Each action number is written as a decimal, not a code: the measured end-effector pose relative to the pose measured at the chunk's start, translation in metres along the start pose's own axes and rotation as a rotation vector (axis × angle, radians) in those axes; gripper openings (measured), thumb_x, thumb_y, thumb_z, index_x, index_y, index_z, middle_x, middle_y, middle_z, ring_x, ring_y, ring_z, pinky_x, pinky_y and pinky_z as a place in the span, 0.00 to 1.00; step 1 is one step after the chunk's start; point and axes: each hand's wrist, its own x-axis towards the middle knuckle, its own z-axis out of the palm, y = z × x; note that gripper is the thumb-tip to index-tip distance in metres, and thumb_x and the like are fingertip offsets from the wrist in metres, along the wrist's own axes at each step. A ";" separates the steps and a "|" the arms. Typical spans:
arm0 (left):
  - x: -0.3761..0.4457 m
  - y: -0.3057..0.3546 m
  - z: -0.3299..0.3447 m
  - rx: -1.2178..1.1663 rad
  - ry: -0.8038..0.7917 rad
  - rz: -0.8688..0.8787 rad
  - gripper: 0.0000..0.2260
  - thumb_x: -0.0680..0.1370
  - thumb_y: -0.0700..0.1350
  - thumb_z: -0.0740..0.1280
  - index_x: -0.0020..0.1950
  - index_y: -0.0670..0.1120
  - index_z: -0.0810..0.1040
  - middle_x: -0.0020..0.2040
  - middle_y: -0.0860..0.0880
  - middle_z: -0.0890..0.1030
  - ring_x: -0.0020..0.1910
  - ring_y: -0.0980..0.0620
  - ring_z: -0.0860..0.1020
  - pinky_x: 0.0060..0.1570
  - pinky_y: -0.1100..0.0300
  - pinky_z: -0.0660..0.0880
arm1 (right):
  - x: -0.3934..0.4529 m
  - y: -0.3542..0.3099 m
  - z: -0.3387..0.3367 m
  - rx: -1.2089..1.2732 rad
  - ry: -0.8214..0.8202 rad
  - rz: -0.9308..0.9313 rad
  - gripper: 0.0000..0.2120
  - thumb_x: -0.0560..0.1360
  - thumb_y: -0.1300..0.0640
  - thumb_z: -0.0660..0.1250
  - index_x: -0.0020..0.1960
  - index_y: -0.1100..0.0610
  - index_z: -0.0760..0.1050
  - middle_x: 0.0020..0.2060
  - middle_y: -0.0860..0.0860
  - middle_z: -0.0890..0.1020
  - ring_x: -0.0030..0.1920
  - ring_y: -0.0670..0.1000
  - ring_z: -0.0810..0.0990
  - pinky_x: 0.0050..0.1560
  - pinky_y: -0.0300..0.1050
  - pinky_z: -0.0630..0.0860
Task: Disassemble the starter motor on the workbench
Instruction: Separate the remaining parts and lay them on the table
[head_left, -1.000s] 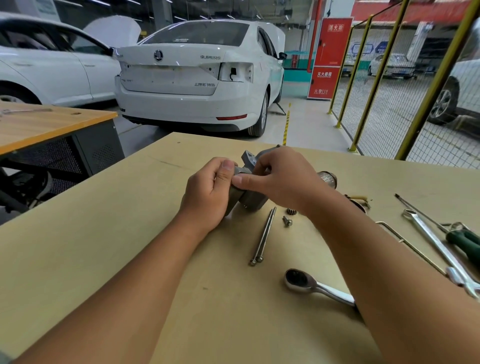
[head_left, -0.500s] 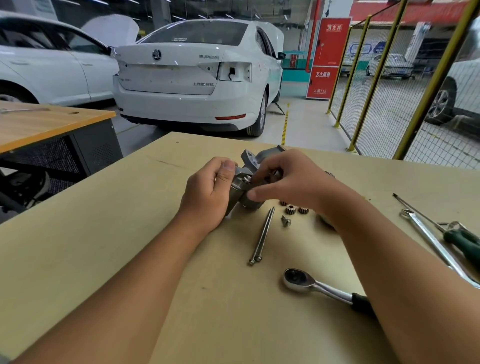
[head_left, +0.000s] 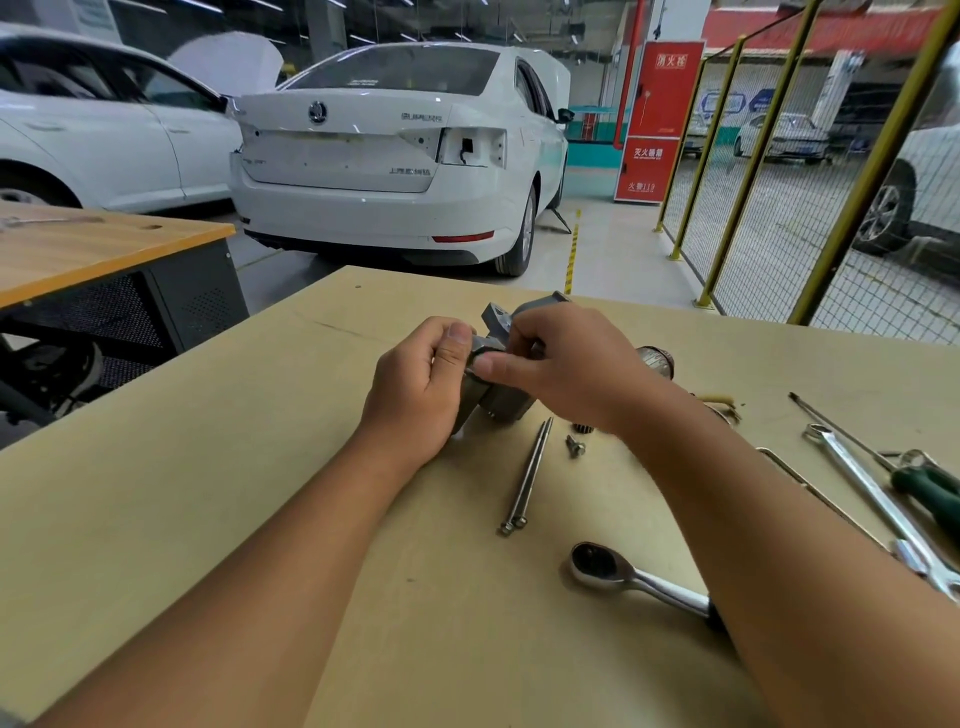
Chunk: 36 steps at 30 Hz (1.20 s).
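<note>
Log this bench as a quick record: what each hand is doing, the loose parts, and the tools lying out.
left hand: grips the starter housing
right hand: pinches the housing's upper end
loose parts: two long bolts side by side, small screw, small gear partly hidden by the right wrist
tools: ratchet near the right forearm; wrench and green-handled screwdriver at right
surface: workbench

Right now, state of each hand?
Left hand: curled round the grey cast-metal starter motor housing, gripping it.
Right hand: fingers and thumb pinch the upper end of the same housing.
</note>
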 end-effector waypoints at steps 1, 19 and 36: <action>0.000 0.000 0.000 -0.001 0.008 0.002 0.20 0.82 0.58 0.55 0.56 0.47 0.81 0.45 0.50 0.84 0.46 0.52 0.80 0.47 0.53 0.76 | 0.000 0.002 -0.004 -0.014 -0.053 -0.005 0.14 0.71 0.43 0.76 0.37 0.47 0.72 0.35 0.43 0.74 0.37 0.46 0.74 0.34 0.44 0.65; -0.001 0.002 -0.001 -0.002 0.005 -0.002 0.22 0.82 0.58 0.55 0.58 0.45 0.81 0.48 0.49 0.84 0.49 0.50 0.81 0.52 0.49 0.78 | -0.001 0.005 -0.003 0.066 -0.042 0.016 0.17 0.72 0.39 0.74 0.38 0.51 0.75 0.31 0.45 0.73 0.33 0.45 0.71 0.34 0.43 0.66; -0.001 0.003 -0.001 -0.008 -0.008 -0.002 0.21 0.82 0.57 0.56 0.58 0.44 0.81 0.47 0.48 0.84 0.49 0.51 0.81 0.50 0.52 0.78 | -0.002 0.004 -0.002 0.037 -0.057 0.030 0.27 0.71 0.28 0.66 0.34 0.52 0.76 0.27 0.47 0.73 0.29 0.46 0.70 0.31 0.44 0.64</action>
